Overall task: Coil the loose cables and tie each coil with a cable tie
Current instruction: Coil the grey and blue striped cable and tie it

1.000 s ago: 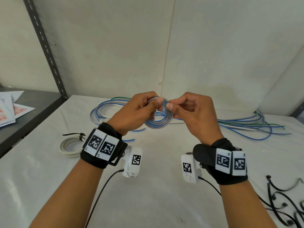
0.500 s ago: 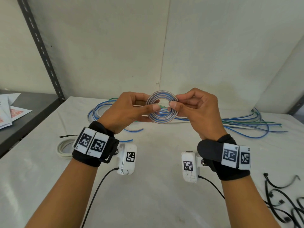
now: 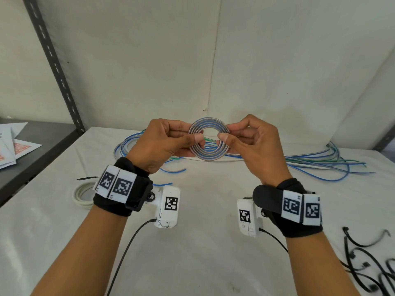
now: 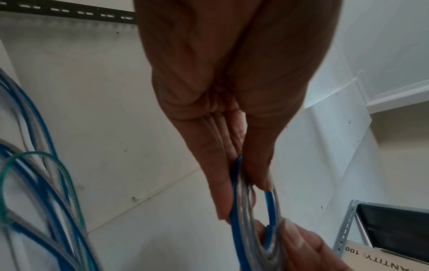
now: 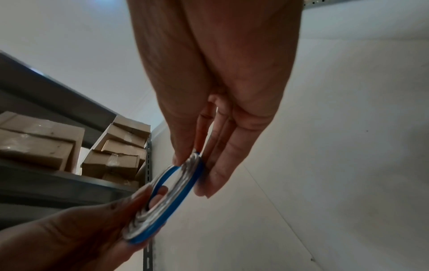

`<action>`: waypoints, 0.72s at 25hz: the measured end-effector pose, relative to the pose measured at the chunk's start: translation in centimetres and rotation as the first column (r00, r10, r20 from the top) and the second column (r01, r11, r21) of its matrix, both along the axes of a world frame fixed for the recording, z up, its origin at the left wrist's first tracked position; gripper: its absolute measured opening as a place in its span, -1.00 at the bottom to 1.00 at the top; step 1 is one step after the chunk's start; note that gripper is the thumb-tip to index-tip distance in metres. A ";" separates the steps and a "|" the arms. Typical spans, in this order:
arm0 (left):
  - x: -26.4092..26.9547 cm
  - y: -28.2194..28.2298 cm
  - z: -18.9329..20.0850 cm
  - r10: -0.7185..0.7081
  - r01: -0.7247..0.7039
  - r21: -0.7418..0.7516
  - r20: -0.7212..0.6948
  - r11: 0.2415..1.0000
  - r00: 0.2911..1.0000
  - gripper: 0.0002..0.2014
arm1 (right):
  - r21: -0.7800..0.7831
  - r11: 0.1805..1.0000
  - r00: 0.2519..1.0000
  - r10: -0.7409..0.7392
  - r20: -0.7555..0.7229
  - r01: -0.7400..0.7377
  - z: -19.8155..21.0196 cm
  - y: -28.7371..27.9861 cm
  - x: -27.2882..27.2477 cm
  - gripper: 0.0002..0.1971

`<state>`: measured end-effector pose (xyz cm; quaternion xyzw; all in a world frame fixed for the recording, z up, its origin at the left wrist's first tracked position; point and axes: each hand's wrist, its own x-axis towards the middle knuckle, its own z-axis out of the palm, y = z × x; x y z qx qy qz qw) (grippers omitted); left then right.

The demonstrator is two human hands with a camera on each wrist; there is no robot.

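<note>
Pinching the blue-and-grey coil (image 3: 209,139) upright above the table (image 3: 203,253), your left hand (image 3: 159,144) and right hand (image 3: 251,144) clamp opposite rims. It looks light and springy; hold across all turns, or they may fan.

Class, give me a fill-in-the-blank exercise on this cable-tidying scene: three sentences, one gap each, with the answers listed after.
1. The flat blue-and-grey spiral cable coil is pinched by ______ hands, the left hand and the right hand.
2. The loose black plastic cable ties lie on the table's ______ side.
3. The white cable coil on the white table lies on its ______ side.

Answers: both; right; left
</note>
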<state>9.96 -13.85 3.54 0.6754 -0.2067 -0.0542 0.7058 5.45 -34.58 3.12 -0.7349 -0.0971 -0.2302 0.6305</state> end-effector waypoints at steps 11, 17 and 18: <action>0.1 0.1 -0.1 0.010 -0.010 -0.002 0.011 1.000 1.000 -0.78 | 0.100 0.994 0.998 0.052 -0.036 -0.048 0.2 0.4 -0.3 -0.76; 0.3 0.8 0.1 -0.042 0.042 0.011 0.004 0.999 0.999 -0.64 | 0.108 0.991 0.995 0.088 -0.037 -0.084 0.6 0.2 -0.5 -0.74; 0.2 0.9 0.2 -0.075 0.075 0.030 -0.010 0.997 0.997 -0.61 | 0.097 0.992 0.995 0.089 -0.037 -0.085 0.6 0.0 -0.4 -0.74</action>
